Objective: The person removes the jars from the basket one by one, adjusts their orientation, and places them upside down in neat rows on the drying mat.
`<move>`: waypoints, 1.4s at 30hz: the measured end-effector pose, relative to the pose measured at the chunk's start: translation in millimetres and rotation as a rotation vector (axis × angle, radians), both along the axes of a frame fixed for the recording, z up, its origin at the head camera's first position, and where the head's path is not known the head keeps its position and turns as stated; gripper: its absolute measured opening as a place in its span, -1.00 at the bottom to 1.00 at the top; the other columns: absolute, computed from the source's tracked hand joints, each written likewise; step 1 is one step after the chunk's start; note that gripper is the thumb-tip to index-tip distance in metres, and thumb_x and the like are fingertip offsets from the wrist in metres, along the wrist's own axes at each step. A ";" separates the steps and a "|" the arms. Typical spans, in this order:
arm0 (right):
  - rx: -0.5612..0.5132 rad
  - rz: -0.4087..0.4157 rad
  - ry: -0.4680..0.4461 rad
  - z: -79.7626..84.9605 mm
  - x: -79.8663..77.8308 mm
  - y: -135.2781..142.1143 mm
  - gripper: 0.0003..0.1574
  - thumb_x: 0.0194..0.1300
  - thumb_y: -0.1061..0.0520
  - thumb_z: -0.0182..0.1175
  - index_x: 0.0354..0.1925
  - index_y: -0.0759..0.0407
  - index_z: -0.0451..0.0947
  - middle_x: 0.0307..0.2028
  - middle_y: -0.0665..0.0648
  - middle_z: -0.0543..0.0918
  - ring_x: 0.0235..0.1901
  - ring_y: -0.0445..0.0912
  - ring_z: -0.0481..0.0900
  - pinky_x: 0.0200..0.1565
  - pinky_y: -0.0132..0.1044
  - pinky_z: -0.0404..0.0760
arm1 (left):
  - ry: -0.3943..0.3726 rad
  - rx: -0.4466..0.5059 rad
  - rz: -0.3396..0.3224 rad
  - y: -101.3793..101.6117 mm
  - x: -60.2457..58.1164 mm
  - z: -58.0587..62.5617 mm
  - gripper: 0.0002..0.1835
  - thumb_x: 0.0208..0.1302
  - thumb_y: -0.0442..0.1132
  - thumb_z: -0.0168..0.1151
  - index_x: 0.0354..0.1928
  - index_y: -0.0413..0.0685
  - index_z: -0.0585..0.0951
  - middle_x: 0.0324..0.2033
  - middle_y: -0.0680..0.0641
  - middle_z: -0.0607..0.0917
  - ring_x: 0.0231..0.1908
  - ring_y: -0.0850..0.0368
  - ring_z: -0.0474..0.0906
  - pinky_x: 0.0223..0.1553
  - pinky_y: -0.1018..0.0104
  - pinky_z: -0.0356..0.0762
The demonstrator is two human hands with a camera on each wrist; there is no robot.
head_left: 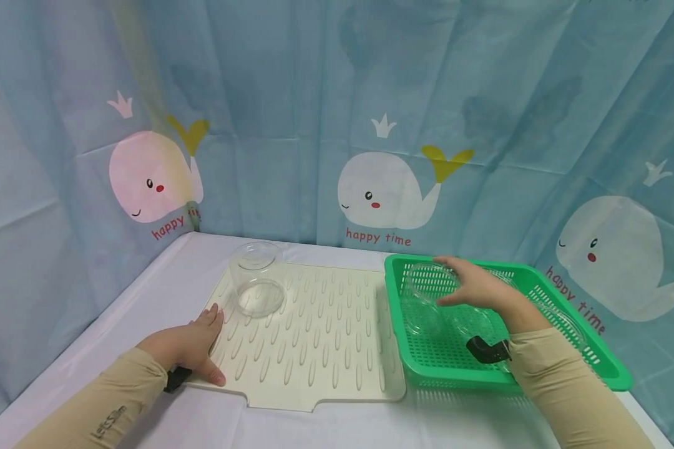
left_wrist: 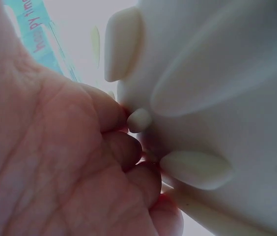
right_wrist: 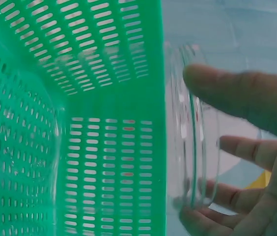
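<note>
Head view: L hand (head_left: 193,343) at the L edge of the cream mat (head_left: 314,337), fingers extended, thumb spread, touching the mat but holding nothing; fingertip contact hard to make out. Just beyond it, a clear cup (head_left: 258,280) stands on the mat; see-thru, so can't tell which end is up. R hand (head_left: 474,287) grips another clear cup (head_left: 424,305) btwn thumb & fingers, at the L side of the green basket (head_left: 455,377); cup's lower outline is faint vs. the mesh. More clear cups (head_left: 472,327) in the basket below R hand, partly hidden by hand & forearm; exact no. unclear.

L wrist view: palm fills the L side, cut off by the frame; fingertips partly lost at the mat's edge, mat blurry & v. close.

R wrist view: thumb one side of the gripped cup, fingers round the other; basket wall hides part of it. Several rim lines overlap, so can't tell if it's one cup or a stack.
</note>
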State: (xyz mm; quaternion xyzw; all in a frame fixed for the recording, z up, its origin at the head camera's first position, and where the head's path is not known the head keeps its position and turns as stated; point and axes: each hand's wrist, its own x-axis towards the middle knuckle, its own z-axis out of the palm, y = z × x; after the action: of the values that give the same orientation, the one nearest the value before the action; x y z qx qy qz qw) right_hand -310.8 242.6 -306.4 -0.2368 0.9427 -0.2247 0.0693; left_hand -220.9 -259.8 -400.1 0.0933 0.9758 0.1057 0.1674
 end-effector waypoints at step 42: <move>-0.179 0.029 -0.079 -4.9 -3.1 -2.8 0.22 -0.02 -0.05 0.39 0.37 0.30 -0.12 0.33 0.37 0.07 0.31 0.28 0.01 0.20 0.17 0.19 | 0.005 0.001 -0.001 -1.2 -0.7 -1.4 0.55 -0.65 0.33 0.46 0.25 -0.66 -0.08 0.26 -0.61 -0.18 0.25 -0.52 -0.20 0.19 -0.33 -0.09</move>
State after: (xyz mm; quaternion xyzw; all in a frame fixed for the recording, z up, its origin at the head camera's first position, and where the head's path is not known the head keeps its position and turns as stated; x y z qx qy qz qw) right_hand -313.9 239.8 -311.4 -0.2466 0.9119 -0.3161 0.0883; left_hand -221.6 -261.0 -401.6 0.0940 0.9761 0.1057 0.1649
